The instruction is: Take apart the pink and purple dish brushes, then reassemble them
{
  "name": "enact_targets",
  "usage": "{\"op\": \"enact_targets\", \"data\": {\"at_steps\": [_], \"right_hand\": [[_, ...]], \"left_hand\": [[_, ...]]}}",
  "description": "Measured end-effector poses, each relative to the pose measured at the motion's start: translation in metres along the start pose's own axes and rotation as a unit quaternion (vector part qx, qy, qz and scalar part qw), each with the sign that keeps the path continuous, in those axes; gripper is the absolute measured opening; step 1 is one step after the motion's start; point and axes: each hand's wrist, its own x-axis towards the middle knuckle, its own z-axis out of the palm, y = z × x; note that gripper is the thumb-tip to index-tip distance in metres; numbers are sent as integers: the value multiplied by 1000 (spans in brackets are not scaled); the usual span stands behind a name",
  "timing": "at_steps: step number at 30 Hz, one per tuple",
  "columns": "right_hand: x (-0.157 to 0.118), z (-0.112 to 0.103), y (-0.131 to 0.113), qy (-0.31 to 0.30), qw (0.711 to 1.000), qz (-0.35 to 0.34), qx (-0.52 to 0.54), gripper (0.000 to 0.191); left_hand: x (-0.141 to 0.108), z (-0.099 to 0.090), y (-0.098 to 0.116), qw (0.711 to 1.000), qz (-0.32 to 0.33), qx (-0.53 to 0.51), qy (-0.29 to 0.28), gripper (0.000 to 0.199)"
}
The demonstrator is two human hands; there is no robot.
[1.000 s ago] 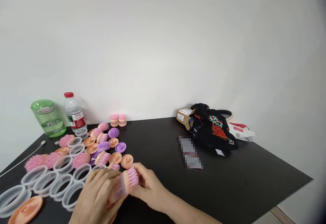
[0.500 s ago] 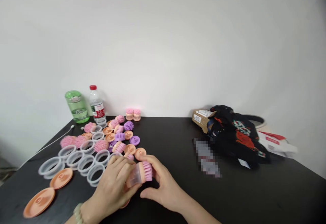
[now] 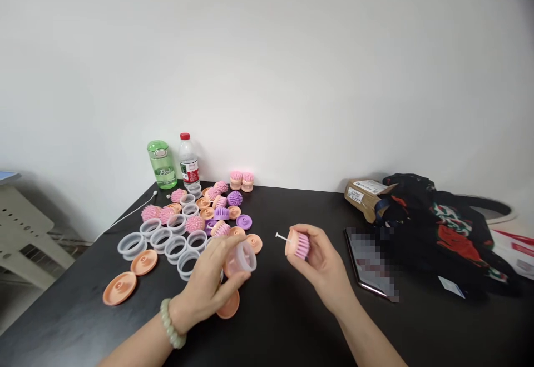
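My left hand (image 3: 214, 272) wraps around a translucent plastic cup (image 3: 246, 256) with an orange part at its far end, its open rim facing right. In my right hand (image 3: 323, 261) is a pink bristle brush head (image 3: 299, 244) on an orange base. A thin white pin sticks out of that base toward the left. The two pieces are apart, with table between them. Below my left hand lies an orange disc (image 3: 228, 307). Several clear rings (image 3: 175, 248), orange discs (image 3: 120, 288) and pink brush heads (image 3: 195, 223) spread to the left and behind it.
A green bottle (image 3: 162, 165) and a red-capped water bottle (image 3: 189, 161) stand at the back left. Two assembled pink brushes (image 3: 242, 182) sit by the wall. On the right are a phone (image 3: 371, 264), a cardboard box (image 3: 362, 199) and a black patterned bag (image 3: 450, 228).
The pink brush head has come away from the clear cup. My right hand has moved right with it, while my left hand keeps the cup. The view has shifted left.
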Motion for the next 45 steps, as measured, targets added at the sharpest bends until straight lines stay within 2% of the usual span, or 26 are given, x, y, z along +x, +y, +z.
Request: {"op": "enact_targets", "data": {"at_steps": [3, 5, 8, 12, 15, 18, 21, 26, 28, 32, 36, 38, 40, 45], "right_hand": [[3, -2, 12, -57, 989, 83, -109, 37], [1, 4, 19, -95, 976, 78, -179, 34], [-4, 16, 26, -109, 966, 13, -232, 40], [-7, 20, 26, -89, 962, -64, -250, 54], [-10, 20, 17, -50, 957, -157, -238, 51], [-20, 27, 3, -67, 950, -238, -191, 52], [-29, 39, -11, -94, 950, -253, -156, 59], [-33, 47, -16, -118, 967, -191, -119, 42], [-32, 44, -13, -111, 968, -182, -130, 38], [-32, 40, -10, -98, 966, -177, -162, 45], [-33, 43, -12, -87, 964, -181, -172, 42], [-33, 46, -13, -89, 966, -179, -163, 39], [-34, 49, -12, -87, 966, -184, -160, 37], [-36, 49, -9, -67, 950, -236, -195, 43]], "left_hand": [[3, -4, 1, 999, -26, -32, 16, 47], [5, -5, 3, 997, -47, -57, 31, 42], [6, -4, 3, 987, -85, -125, 47, 36], [5, 0, -1, 951, -156, -263, 53, 41], [5, 4, 0, 913, -184, -360, 47, 39], [5, 7, 7, 886, -190, -420, 39, 36], [5, 11, 16, 907, -175, -380, 43, 43], [6, 16, 21, 933, -157, -323, 23, 54], [5, 16, 19, 937, -148, -316, 12, 50], [-1, 15, 16, 942, -134, -309, 1, 35], [-2, 12, 17, 976, -100, -195, -23, 38], [0, 11, 17, 987, -81, -138, -22, 28], [4, 11, 18, 990, -86, -116, -9, 21], [6, 13, 17, 979, -134, -152, -17, 29]]}}
